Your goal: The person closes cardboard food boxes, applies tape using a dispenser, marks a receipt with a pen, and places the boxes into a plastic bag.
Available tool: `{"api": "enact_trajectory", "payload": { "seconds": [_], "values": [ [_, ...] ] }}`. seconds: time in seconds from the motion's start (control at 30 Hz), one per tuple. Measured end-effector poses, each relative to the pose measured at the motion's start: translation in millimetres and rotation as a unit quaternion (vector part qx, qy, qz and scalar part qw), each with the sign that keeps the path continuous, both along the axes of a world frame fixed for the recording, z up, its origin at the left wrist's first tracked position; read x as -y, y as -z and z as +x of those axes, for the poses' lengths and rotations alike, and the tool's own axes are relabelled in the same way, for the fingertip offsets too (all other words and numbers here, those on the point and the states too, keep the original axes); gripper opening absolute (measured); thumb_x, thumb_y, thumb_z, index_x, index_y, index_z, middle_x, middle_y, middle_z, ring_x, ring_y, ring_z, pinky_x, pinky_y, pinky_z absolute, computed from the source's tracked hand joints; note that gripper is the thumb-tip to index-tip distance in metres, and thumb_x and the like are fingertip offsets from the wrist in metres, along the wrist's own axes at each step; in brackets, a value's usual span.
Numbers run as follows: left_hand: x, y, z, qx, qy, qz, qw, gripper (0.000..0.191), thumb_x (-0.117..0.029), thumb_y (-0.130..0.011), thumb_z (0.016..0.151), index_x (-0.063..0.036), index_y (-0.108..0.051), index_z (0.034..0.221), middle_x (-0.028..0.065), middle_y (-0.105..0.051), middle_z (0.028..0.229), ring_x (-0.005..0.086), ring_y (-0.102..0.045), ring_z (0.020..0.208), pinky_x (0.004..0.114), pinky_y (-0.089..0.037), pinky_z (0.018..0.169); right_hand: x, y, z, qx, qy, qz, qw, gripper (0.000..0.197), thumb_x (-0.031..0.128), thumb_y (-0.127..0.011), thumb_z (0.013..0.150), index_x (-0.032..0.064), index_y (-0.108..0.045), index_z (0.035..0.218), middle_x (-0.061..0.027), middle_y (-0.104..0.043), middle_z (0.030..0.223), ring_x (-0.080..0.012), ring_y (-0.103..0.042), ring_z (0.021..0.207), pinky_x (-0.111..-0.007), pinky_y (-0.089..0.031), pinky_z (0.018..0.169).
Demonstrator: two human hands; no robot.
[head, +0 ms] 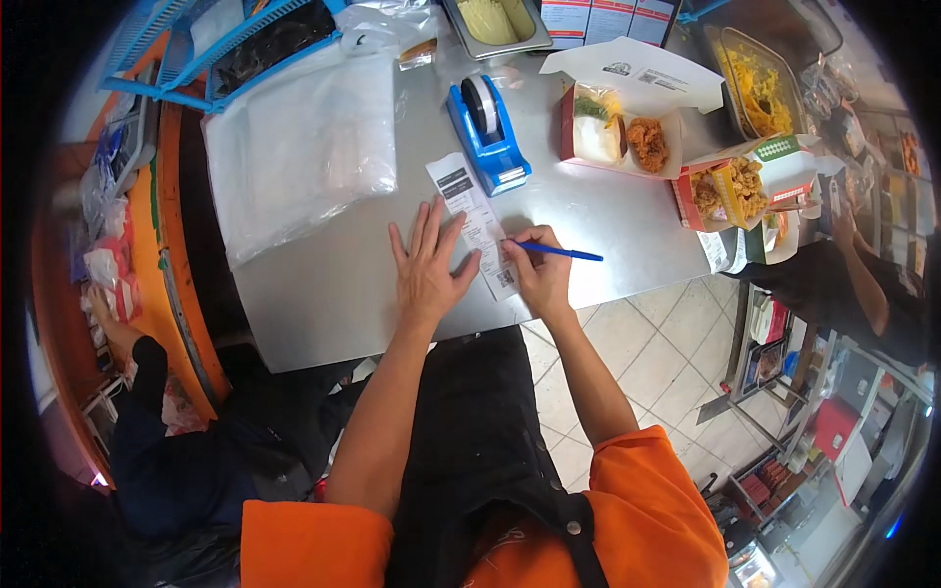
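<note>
A printed paper receipt (478,228) lies flat on the steel table (316,309) before me. My left hand (430,268) rests with spread fingers at its left edge, the fingertips touching the paper. In my right hand (542,275) is a blue pen (566,251), its tip at the right side of the receipt. A blue tape dispenser (485,136) with a roll of tape stands just beyond the paper. To the left of it lies a stack of clear plastic bags (305,158).
An open box (621,143) holds fried chicken and a wrapped item; another box (728,195) of fried pieces stands nearer right. Behind are a metal pan (496,29), a shredded-food container (761,88) and a blue basket (220,59). People stand at left (198,456) and right (823,287).
</note>
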State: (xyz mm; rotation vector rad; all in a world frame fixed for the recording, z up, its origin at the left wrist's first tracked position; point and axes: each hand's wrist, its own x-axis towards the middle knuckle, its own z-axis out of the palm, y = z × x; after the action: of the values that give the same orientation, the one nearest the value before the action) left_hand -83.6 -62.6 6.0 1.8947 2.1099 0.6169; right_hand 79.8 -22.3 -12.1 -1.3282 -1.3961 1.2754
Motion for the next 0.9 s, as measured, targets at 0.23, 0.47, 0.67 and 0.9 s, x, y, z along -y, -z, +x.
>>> {"api": "enact_trajectory", "payload": {
  "seconds": [0.23, 0.47, 0.67, 0.9],
  "values": [
    [0.4, 2.2, -1.2, -0.003, 0.015, -0.001, 1.000, 0.052, -0.031, -0.068, 0.076, -0.0167, -0.054, 0.124, 0.0052, -0.040, 0.141, 0.0289, -0.031, 0.133, 0.062, -0.009, 0.106, 5.0, 0.2, -2.5, -0.048, -0.056, 0.039, 0.997, 0.012, 0.002, -0.065, 0.082, 0.0025, -0.055, 0.087, -0.0074, -0.062, 0.086, -0.0094, -0.057, 0.073, -0.024, -0.046, 0.061],
    [0.5, 2.3, 0.4, 0.002, 0.001, -0.006, 1.000, 0.049, -0.031, -0.068, 0.076, -0.0159, -0.056, 0.121, 0.0042, -0.040, 0.141, 0.0287, -0.033, 0.133, 0.062, -0.009, 0.107, -10.2, -6.2, 9.6, -0.083, 0.018, -0.022, 0.996, 0.010, -0.002, -0.060, 0.084, 0.0003, -0.052, 0.090, -0.0086, -0.061, 0.090, -0.0119, -0.058, 0.080, -0.024, -0.047, 0.071],
    [1.4, 3.8, -0.1, 0.014, 0.000, 0.001, 1.000, 0.052, -0.031, -0.071, 0.073, -0.0166, -0.056, 0.121, 0.0025, -0.040, 0.141, 0.0265, -0.033, 0.133, 0.061, -0.010, 0.107, -3.8, -23.8, -11.3, -0.105, -0.026, -0.005, 0.994, 0.012, 0.001, -0.063, 0.083, 0.0005, -0.051, 0.088, -0.0068, -0.063, 0.074, -0.0106, -0.064, 0.069, -0.021, -0.048, 0.057],
    [-0.4, 1.0, -0.5, 0.021, 0.001, 0.005, 1.000, 0.056, -0.031, -0.072, 0.071, -0.0176, -0.056, 0.122, 0.0019, -0.039, 0.142, 0.0251, -0.031, 0.134, 0.060, -0.010, 0.108, -20.4, -12.8, -13.9, -0.015, -0.013, -0.031, 0.999, 0.011, 0.001, -0.063, 0.082, 0.0001, -0.053, 0.084, -0.0048, -0.059, 0.058, -0.0094, -0.060, 0.054, -0.021, -0.045, 0.048]
  ]
}}
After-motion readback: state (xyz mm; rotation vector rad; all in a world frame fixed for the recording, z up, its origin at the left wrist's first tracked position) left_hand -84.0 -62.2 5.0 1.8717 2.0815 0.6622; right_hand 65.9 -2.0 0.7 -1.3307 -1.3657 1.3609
